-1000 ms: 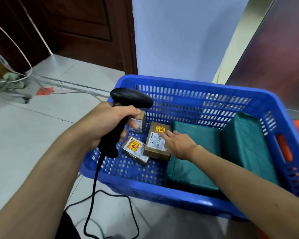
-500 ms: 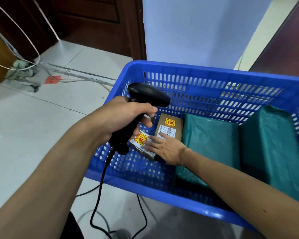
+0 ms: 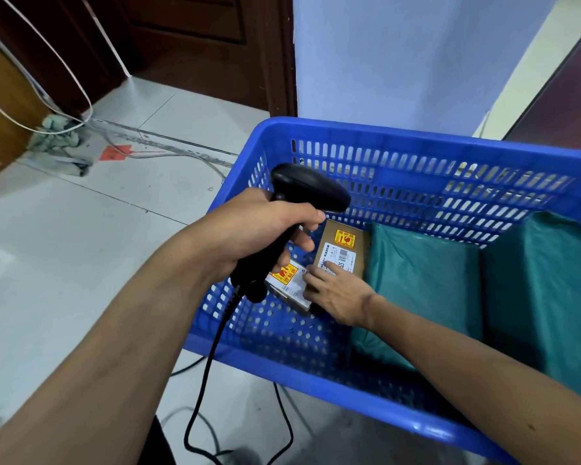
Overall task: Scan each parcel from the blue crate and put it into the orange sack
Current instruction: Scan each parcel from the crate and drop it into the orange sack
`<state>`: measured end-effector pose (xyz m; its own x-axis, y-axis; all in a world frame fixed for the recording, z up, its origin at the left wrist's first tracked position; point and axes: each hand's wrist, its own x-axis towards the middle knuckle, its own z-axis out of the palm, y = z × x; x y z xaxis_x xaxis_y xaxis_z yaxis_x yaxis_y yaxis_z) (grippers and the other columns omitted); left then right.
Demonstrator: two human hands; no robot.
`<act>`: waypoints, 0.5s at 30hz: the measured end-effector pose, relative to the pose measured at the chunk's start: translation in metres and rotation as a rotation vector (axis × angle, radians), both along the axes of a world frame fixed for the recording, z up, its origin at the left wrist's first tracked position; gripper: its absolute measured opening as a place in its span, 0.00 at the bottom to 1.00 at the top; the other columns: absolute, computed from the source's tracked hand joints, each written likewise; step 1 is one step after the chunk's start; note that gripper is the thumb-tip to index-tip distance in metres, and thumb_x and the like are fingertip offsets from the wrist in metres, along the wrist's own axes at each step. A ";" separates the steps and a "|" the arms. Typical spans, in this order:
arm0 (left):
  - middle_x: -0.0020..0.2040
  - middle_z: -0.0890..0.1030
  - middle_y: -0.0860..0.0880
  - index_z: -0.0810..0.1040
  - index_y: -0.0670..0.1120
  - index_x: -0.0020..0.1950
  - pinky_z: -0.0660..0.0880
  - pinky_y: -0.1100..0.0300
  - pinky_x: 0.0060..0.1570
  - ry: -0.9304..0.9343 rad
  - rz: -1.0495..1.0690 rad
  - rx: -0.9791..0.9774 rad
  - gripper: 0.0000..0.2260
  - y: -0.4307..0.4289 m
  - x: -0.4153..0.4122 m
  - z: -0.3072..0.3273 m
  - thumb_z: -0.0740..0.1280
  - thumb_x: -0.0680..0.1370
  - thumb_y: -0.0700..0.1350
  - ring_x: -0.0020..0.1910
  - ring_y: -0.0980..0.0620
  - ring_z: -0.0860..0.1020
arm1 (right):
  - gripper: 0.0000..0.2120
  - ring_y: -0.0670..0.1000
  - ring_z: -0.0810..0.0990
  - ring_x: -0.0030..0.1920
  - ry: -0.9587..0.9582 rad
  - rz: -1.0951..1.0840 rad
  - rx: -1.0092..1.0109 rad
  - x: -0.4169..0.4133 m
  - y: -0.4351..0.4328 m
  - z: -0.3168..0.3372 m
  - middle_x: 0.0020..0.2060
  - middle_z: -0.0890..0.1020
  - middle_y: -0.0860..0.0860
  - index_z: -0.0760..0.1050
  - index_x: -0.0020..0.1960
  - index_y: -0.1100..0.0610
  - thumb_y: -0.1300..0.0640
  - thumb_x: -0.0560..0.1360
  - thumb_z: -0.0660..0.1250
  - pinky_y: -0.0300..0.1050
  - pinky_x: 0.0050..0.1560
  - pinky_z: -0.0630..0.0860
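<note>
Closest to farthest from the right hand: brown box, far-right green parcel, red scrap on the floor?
1. The brown box: touched by the right hand.
2. The far-right green parcel: at the right side of the crate.
3. The red scrap: on the floor, far left.

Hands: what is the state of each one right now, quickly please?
Left hand: grips the black scanner.
Right hand: open, touching the brown parcel.

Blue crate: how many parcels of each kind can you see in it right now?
Brown cardboard boxes with yellow stickers: 2
Teal plastic mailer bags: 2
Total in view: 4. The left hand and its black handheld scanner cover part of the crate, so more may be hidden.
</note>
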<state>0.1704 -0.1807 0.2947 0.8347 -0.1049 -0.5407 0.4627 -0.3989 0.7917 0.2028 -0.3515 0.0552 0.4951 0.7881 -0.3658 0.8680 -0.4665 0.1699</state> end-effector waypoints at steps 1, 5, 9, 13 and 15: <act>0.40 0.86 0.46 0.83 0.38 0.57 0.75 0.60 0.30 0.004 -0.003 0.001 0.14 0.000 0.000 0.000 0.72 0.79 0.49 0.28 0.51 0.75 | 0.25 0.60 0.56 0.79 0.003 -0.020 0.000 -0.001 0.003 0.001 0.79 0.58 0.59 0.60 0.81 0.52 0.51 0.84 0.57 0.60 0.78 0.56; 0.40 0.87 0.46 0.83 0.39 0.58 0.75 0.60 0.31 0.010 -0.008 0.008 0.14 -0.002 -0.002 0.001 0.72 0.80 0.49 0.30 0.50 0.76 | 0.25 0.59 0.62 0.72 -0.041 -0.020 0.010 0.000 0.015 0.001 0.74 0.61 0.58 0.61 0.81 0.49 0.50 0.84 0.57 0.59 0.73 0.62; 0.40 0.86 0.46 0.83 0.40 0.57 0.75 0.61 0.29 0.012 -0.005 -0.008 0.13 -0.005 -0.005 0.002 0.73 0.80 0.48 0.29 0.51 0.76 | 0.20 0.59 0.63 0.71 -0.123 -0.012 -0.041 0.003 0.021 0.002 0.73 0.62 0.57 0.70 0.75 0.48 0.49 0.84 0.58 0.60 0.71 0.64; 0.41 0.87 0.45 0.84 0.40 0.56 0.75 0.60 0.30 0.008 -0.003 0.012 0.13 -0.005 -0.006 0.002 0.73 0.79 0.49 0.30 0.51 0.76 | 0.17 0.59 0.67 0.67 -0.142 -0.157 0.130 0.006 0.021 0.007 0.68 0.67 0.57 0.73 0.69 0.52 0.51 0.82 0.60 0.57 0.62 0.69; 0.42 0.87 0.45 0.83 0.39 0.56 0.76 0.59 0.31 -0.006 0.003 0.021 0.14 -0.005 -0.005 0.001 0.73 0.79 0.49 0.30 0.51 0.76 | 0.18 0.59 0.68 0.64 -0.148 -0.303 0.203 0.008 0.015 0.013 0.66 0.66 0.58 0.71 0.70 0.55 0.53 0.81 0.61 0.60 0.60 0.71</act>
